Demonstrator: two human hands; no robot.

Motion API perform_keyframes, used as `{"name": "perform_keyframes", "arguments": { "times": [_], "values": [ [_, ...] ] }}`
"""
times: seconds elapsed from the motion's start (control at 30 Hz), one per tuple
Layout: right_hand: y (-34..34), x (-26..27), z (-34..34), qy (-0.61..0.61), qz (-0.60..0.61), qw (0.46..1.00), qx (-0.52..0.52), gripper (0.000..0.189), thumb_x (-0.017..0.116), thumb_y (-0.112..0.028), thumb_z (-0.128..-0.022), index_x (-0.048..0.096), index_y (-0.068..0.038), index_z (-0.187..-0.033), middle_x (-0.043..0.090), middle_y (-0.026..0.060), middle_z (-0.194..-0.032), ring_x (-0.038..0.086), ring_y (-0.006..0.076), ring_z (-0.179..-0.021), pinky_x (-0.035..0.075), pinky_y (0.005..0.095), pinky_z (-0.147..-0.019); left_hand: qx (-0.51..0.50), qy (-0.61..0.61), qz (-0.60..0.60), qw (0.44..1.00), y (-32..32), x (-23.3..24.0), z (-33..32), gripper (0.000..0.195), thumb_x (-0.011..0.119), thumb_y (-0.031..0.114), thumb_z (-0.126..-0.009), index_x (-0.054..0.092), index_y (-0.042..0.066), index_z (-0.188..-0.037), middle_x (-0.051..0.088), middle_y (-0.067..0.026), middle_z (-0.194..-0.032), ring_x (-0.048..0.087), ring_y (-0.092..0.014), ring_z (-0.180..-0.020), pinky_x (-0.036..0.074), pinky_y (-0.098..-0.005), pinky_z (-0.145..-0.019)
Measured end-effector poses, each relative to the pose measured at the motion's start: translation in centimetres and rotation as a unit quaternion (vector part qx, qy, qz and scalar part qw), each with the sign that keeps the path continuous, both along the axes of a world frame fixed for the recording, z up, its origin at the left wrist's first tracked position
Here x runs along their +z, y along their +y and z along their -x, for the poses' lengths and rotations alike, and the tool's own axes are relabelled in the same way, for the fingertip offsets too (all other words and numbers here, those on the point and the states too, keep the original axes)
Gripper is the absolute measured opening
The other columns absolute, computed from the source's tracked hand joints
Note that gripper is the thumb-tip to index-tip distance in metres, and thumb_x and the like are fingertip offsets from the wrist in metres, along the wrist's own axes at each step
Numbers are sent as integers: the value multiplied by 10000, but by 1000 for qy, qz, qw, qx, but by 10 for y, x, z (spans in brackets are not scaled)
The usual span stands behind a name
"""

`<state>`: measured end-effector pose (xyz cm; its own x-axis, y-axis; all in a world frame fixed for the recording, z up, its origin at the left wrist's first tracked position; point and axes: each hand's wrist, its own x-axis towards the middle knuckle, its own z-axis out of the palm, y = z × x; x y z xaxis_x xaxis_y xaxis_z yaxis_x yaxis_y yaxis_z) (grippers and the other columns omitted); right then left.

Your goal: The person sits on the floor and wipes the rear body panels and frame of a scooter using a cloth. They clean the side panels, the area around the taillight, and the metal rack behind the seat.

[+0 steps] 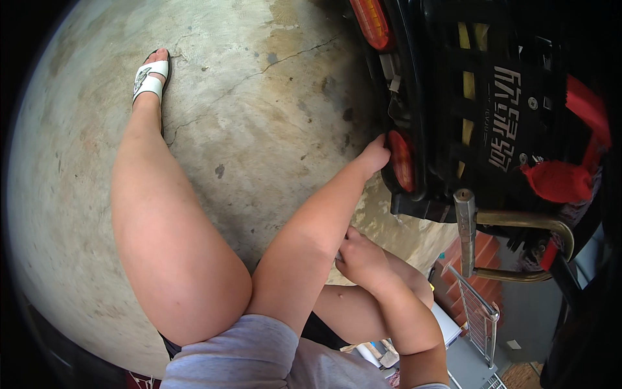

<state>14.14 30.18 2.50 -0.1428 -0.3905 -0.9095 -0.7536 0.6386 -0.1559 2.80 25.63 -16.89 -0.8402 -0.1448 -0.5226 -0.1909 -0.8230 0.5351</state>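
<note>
My left hand (376,155) reaches to the edge of a red tail lamp (402,160) on a black scooter or similar vehicle; its fingers are hidden behind the lamp's rim. A second lamp (373,22), red with an orange strip, is farther up. Below my left forearm, my right hand (362,255) is closed around a small dark and grey object that the forearm mostly covers, so its kind cannot be told. Between the lamps, a pale connector (394,83) shows in the black bodywork. A black plate (505,116) with raised lettering is fixed by screws.
A metal U-lock (465,233) hangs from the vehicle beside red cloth (559,182). A wire rack (478,316) and a hammer (388,359) lie at lower right. My sandalled foot (150,80) rests on the cracked concrete floor (272,97).
</note>
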Motion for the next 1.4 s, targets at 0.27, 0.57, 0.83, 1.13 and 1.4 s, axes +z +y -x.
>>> {"name": "perform_keyframes", "arguments": {
  "times": [0.27, 0.57, 0.83, 1.13, 1.4],
  "values": [
    [0, 1, 2, -5, 19, 1000, 14, 494, 597, -106, -736, 487, -160, -1214, 462, 158, -1197, 543, 315, -1010, 493, 395, -795, -188, -8, 96, 977, 16, -25, -5, 291, 465, 78, -830, 590, 10, -1084, 654, -131, -892, 616, -221, -777, 484, -328, -680],
    [-5, -4, -2, -5, 3, 1000, 24, 495, 604, -106, -731, 495, -155, -1212, 465, 172, -1176, 543, 318, -990, 491, 409, -780, 93, -126, -165, 974, -33, -11, -32, 193, 471, 205, -912, 605, 80, -973, 446, 32, -635, 404, -69, -534, 369, -216, -492],
    [-37, 7, 5, 35, -4, 999, -25, 602, 602, -95, -722, 446, -172, -1298, 465, 178, -1213, 530, 335, -1052, 465, 393, -857, 168, -223, -189, 942, -77, -24, -59, 224, 483, 237, -916, 594, 83, -1035, 511, -3, -700, 458, -93, -564, 400, -226, -505],
    [-44, 8, 50, 239, 196, 928, -208, 629, 605, -101, -751, 350, -34, -1321, 414, 216, -1288, 449, 362, -1165, 382, 373, -968, 289, -56, -151, 944, -74, -1, -74, 478, 451, 234, -916, 354, 84, -1359, 395, -151, -1375, 360, -222, -1286, 315, -355, -1016],
    [-51, 1, 52, 266, 159, 938, -156, 727, 663, -256, -742, 347, -2, -1346, 274, 267, -1395, 309, 422, -1261, 285, 424, -1044, 129, 127, -401, 898, -15, 55, -84, 599, 448, 521, -886, 350, 162, -1356, 441, -75, -1312, 445, -233, -1183, 362, -398, -993]
  ]
}}
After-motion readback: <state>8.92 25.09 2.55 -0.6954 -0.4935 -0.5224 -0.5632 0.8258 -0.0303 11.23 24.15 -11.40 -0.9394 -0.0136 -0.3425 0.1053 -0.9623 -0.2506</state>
